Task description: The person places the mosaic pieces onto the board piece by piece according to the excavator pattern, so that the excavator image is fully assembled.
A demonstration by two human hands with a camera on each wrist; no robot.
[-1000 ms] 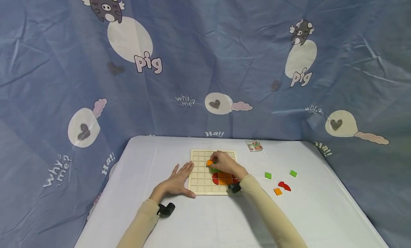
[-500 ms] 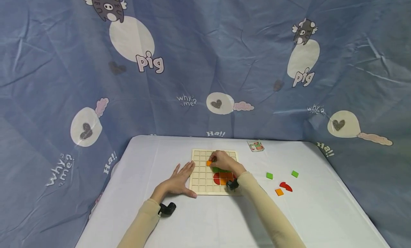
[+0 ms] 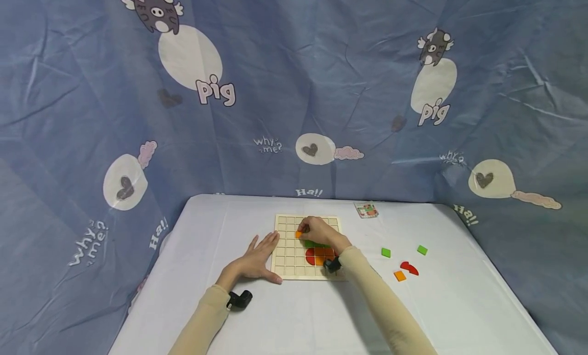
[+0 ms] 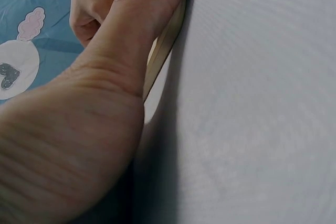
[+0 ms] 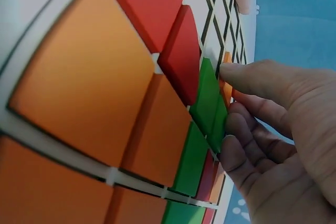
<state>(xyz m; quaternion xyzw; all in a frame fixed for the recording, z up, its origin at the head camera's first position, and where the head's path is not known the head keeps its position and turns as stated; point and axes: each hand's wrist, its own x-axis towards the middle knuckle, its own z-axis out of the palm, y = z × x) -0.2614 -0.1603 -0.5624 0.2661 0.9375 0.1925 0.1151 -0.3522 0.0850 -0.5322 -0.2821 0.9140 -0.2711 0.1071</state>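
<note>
A pale wooden grid board (image 3: 287,260) lies on the white table. My left hand (image 3: 251,262) spreads its fingers along the board's left side, thumb at the near left corner; the left wrist view shows the thumb against the board's edge (image 4: 167,43). Over the board's upper middle, my right hand (image 3: 320,232) pinches a small orange square tile (image 3: 298,234) at its fingertips. The right wrist view has that orange tile (image 5: 227,88) right at the grid, beside green tiles (image 5: 207,98). Red pieces (image 5: 181,56) and larger-looking orange tiles (image 5: 86,77) fill nearer cells. My right hand and wrist partly hide the pattern.
Loose on the table to the right lie two green tiles (image 3: 386,253), red rounded pieces (image 3: 409,268) and an orange tile (image 3: 400,276). A small printed picture card (image 3: 366,210) lies behind the board. A blue patterned cloth (image 3: 275,89) hangs around the table.
The orange tile in my right fingers has come down slightly and flattened from a tilt onto the grid. My left hand stays at the board's side.
</note>
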